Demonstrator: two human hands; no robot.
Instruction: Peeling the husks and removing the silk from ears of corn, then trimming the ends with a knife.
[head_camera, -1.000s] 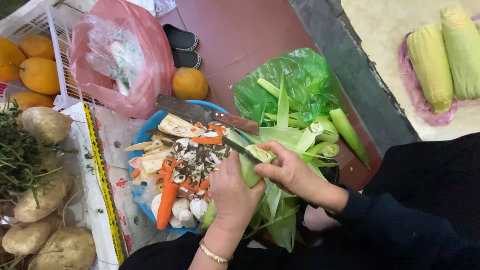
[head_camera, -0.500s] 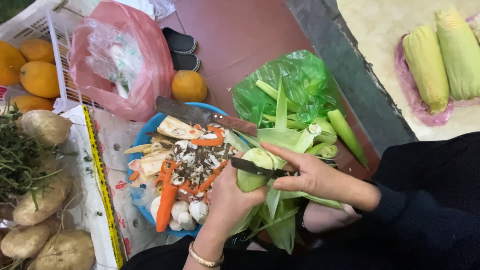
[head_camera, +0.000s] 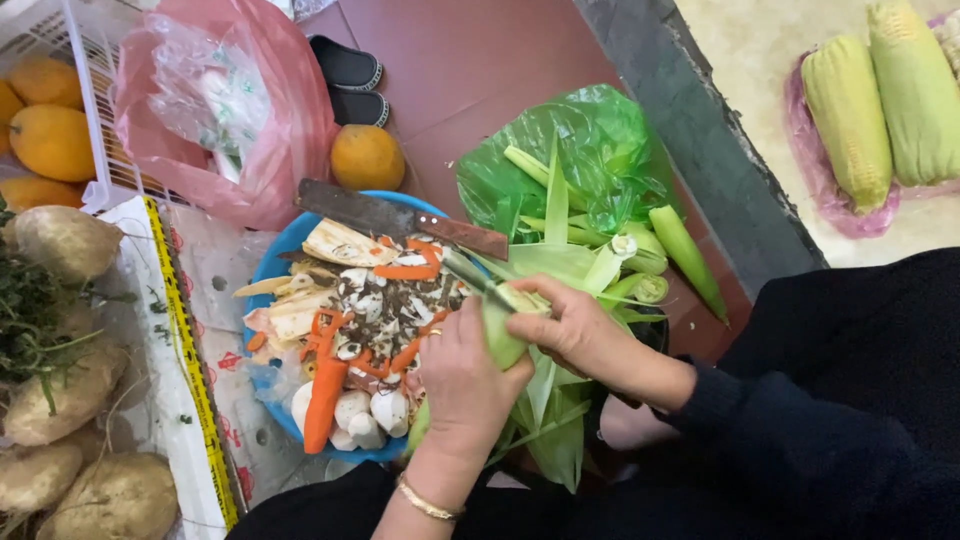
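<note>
Since half a second ago we have swung the small knife (head_camera: 478, 283) from lying across the pale green vegetable (head_camera: 503, 335) to pointing up and left over it, blade tip toward the blue bowl (head_camera: 268, 268), and our right hand (head_camera: 580, 330) has slid up onto the top of the piece. We judge from this that a fresh paring stroke is being set, with the peelings falling toward the bowl's heap of carrot strips, mushrooms and scraps. Our left hand (head_camera: 465, 385) is wrapped around the vegetable from below, fingers closed on it; the right-hand fingers are curled tight on the knife handle, thumb resting on the vegetable. It sits between both hands, just beside the bowl's right rim and above the loose green husk leaves (head_camera: 550, 430). Room is tight: a cleaver (head_camera: 400, 217) lies across the bowl's far rim, close to the knife tip, and the green bag (head_camera: 570, 160) of stalks crowds the right. Open floor (head_camera: 480, 60) lies only beyond, past the orange (head_camera: 367, 157).
</note>
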